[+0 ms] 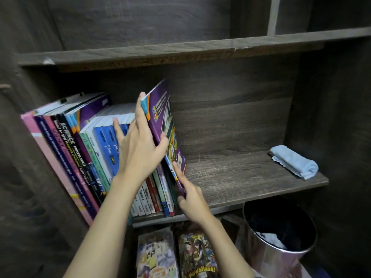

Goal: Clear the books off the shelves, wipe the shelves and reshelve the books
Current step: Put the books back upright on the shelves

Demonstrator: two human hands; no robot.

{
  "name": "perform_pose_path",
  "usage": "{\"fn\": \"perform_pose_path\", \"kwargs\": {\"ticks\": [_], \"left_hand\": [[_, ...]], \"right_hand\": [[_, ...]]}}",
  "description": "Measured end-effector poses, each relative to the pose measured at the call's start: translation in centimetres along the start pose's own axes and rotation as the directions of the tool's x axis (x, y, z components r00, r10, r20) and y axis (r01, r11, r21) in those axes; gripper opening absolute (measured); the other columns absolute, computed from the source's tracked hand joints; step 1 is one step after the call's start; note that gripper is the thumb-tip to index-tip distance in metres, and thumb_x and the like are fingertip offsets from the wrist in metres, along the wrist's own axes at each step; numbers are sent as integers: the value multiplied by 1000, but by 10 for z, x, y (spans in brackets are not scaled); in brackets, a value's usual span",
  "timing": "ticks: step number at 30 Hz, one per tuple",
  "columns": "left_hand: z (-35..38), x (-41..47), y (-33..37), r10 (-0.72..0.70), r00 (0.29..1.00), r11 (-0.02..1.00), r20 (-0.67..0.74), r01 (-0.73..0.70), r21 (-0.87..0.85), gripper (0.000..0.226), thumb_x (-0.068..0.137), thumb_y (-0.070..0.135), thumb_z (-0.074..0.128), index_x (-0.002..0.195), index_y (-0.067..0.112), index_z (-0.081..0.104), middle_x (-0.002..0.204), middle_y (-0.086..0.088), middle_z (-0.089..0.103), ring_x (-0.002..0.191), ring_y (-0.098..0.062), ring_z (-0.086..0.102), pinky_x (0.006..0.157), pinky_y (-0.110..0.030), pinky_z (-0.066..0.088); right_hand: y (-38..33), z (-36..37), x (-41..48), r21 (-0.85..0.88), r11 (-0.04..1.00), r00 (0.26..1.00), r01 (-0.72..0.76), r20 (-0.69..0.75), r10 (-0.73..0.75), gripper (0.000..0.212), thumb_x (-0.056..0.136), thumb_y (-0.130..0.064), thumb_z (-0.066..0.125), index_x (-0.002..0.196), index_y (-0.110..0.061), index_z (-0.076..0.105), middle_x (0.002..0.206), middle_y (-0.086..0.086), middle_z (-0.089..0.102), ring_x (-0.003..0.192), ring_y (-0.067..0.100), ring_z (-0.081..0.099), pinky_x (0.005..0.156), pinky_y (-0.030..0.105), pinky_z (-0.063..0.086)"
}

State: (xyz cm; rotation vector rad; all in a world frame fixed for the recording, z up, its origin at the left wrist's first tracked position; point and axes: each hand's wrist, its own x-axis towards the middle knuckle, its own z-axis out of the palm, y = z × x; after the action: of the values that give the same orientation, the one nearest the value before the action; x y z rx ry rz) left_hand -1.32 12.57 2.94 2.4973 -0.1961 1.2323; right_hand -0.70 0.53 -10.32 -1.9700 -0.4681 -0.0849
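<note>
A row of books (80, 149) stands leaning on the left half of the dark wooden shelf (241, 181). At the right end of the row a purple book (162, 115) tilts to the right. My left hand (140, 145) grips its upper spine, fingers along the edge and thumb on the cover. My right hand (190, 197) pinches the same book's lower front corner at the shelf's front edge. A folded light-blue cloth (295, 161) lies on the shelf's right end.
The upper shelf (160, 49) holds nothing in view. Below the shelf, comic books (176, 253) lie flat. A shiny metal bin (281, 233) stands at the lower right. Dark side panels close in the shelf left and right.
</note>
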Motion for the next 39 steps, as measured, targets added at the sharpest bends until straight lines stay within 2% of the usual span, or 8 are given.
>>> {"fn": "perform_pose_path", "kwargs": {"ticks": [4, 8, 16, 22, 29, 35, 37, 39], "left_hand": [[-3, 2, 0, 16, 999, 996, 40, -19, 89, 101, 79, 38, 67, 150, 17, -2, 124, -5, 60, 123, -23, 50, 115, -47, -2], [-9, 3, -2, 31, 993, 993, 113, -43, 109, 112, 68, 49, 76, 150, 21, 5, 136, -2, 51, 131, -18, 42, 115, -46, 3], [-26, 19, -9, 9, 961, 1000, 277, -13, 14, 117, 60, 44, 84, 148, 32, 9, 143, 2, 45, 133, -19, 37, 112, -41, 14], [-19, 16, -12, 1, 966, 1000, 257, -6, 19, 120, 63, 45, 82, 150, 29, 2, 148, 3, 37, 136, -19, 31, 114, -41, 8], [-29, 3, -26, 16, 967, 988, 256, -54, 142, 106, 67, 66, 66, 150, 29, 13, 156, 6, 19, 145, -12, 7, 108, -43, -16], [-39, -2, -37, 36, 967, 996, 252, -55, 66, 104, 72, 58, 67, 151, 26, 8, 152, 3, 30, 142, -15, 22, 116, -41, -4], [-39, -2, -36, 34, 972, 998, 234, -45, 43, 104, 70, 55, 70, 150, 27, 10, 150, 3, 35, 140, -14, 27, 117, -40, -4], [-38, -3, -35, 35, 978, 999, 204, -42, 30, 101, 69, 53, 73, 149, 28, 17, 147, 4, 39, 138, -14, 30, 117, -39, -5]], "right_hand": [[11, 9, 1, 33, 999, 998, -33, 48, 31, 104, 79, 17, 42, 145, -56, 8, 155, -13, 24, 142, 13, 27, 115, 28, 27], [16, 12, 3, 103, 992, 995, -66, 82, 58, 107, 78, 17, 47, 145, -57, 6, 156, -11, 23, 139, 14, 32, 88, -2, 36], [31, 7, 9, 305, 950, 983, -62, 182, 6, 112, 75, 17, 60, 136, -68, 18, 150, -19, 28, 129, 8, 45, 100, 31, 48], [49, 14, 12, 397, 911, 991, -112, 107, 75, 106, 69, 19, 68, 130, -62, 39, 147, -5, 42, 129, 10, 48, 103, 33, 46], [37, 8, 7, 279, 953, 986, -119, 150, 80, 93, 75, -2, 74, 131, -61, 29, 146, -2, 43, 124, 6, 50, 107, 38, 43], [-34, -13, 13, 172, 973, 986, 154, -91, -140, 74, 82, -52, 61, 142, -53, 16, 141, -34, 23, 131, -12, 26, 110, 31, 23], [-62, -29, 18, 145, 961, 962, 236, -176, -210, 68, 91, -43, 59, 144, -45, 17, 125, -38, 29, 111, -31, 32, 103, 14, 26], [-88, -44, 27, 85, 956, 945, 281, -199, -260, 61, 94, -38, 54, 144, -45, 20, 121, -38, 32, 107, -27, 39, 95, 8, 29]]}}
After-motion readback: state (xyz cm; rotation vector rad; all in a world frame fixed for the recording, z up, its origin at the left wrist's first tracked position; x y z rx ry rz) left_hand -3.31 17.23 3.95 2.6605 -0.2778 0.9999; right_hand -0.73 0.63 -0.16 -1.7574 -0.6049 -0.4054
